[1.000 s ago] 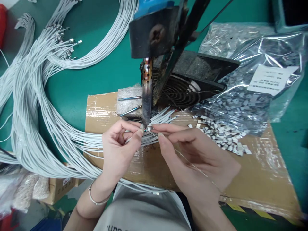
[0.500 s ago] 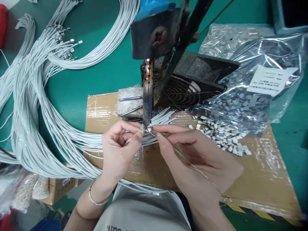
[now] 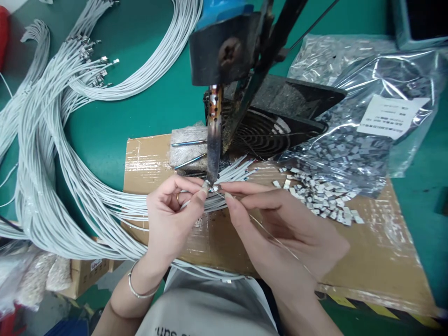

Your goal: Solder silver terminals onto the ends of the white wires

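My left hand pinches the end of a thin white wire between thumb and forefinger, right under the tip of a fixed soldering iron. My right hand pinches a thin strand of solder wire, whose end also meets the iron tip. Both fingertips nearly touch below the iron. A small metal piece at the wire's end is too tiny to make out clearly. Under both hands lies a taped cardboard sheet.
Large bundles of white wires loop across the green table at left. A black fan housing sits behind the iron. Plastic bags spill several small metal terminals onto the cardboard at right. A wire-wool pad lies left of the iron.
Almost nothing: both hands hold their pinches at the iron tip, shifted only slightly with the camera.
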`<state>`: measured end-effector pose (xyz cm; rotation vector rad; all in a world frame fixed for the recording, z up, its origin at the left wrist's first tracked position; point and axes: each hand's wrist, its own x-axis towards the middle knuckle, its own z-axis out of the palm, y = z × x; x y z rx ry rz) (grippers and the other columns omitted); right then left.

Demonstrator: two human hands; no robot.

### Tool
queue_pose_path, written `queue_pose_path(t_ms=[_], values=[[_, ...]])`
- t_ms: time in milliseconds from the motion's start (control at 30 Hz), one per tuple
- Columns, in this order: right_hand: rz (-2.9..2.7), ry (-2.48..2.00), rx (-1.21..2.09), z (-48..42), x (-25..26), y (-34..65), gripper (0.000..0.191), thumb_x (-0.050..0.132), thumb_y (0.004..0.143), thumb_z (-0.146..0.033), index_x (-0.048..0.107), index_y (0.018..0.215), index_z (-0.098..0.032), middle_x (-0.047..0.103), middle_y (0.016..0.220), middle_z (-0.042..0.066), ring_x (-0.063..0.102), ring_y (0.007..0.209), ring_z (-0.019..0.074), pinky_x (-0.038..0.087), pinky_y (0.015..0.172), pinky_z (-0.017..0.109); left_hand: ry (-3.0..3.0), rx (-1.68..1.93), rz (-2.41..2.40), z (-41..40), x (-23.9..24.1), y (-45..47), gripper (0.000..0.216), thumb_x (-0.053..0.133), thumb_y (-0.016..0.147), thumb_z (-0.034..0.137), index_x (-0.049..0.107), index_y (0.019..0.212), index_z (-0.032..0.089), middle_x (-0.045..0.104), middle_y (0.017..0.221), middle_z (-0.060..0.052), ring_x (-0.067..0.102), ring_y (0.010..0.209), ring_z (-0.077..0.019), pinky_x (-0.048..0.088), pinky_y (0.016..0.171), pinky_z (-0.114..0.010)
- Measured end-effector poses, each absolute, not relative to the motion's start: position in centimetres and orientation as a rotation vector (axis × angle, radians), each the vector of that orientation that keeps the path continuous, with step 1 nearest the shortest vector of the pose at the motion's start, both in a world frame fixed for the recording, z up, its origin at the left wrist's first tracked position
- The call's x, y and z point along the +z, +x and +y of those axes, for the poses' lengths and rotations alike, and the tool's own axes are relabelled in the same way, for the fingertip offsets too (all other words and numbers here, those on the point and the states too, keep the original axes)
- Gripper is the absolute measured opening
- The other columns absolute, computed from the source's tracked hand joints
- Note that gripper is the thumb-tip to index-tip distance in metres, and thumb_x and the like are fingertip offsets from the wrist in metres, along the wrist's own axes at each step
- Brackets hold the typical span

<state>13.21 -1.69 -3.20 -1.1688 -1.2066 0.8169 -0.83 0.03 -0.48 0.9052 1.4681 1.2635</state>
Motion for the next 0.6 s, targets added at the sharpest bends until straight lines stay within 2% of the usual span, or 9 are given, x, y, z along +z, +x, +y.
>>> queue_pose_path(t_ms=[267,433,600], values=[[-1.215,-1.175,0.800,-1.60,-3.33,13.24,0.023,0.077,0.096,-0.007,0.075,0.092,-0.029,0.086,0.103,0.000,0.084,0.088,0.0229,0.069,0.084,0.037,0.917,1.229,1.511,0.02,-0.51,-0.84,0.014,0.086,0.079,0.013,0.075,0.071,0.016,0.081,0.085,-0.005,0.044,0.044,-0.0014,0.029,0.040,-0.015],[-1.212,-1.170,0.774,-1.60,-3.22,13.14,0.023,0.078,0.096,-0.006,0.076,0.093,-0.028,0.087,0.104,0.000,0.084,0.087,0.0208,0.069,0.084,0.034,0.917,1.238,1.500,0.10,-0.49,-0.79,0.014,0.086,0.081,0.014,0.076,0.071,0.017,0.082,0.087,-0.005,0.042,0.042,-0.0007,0.029,0.040,-0.015],[-1.228,-1.179,0.756,-1.49,-3.17,13.18,0.024,0.077,0.097,-0.006,0.077,0.096,-0.031,0.087,0.104,0.000,0.084,0.085,0.0228,0.070,0.081,0.038,0.913,1.248,1.488,0.07,-0.56,-0.81,0.014,0.086,0.080,0.012,0.076,0.071,0.017,0.081,0.086,-0.005,0.042,0.042,-0.0007,0.029,0.039,-0.015]])
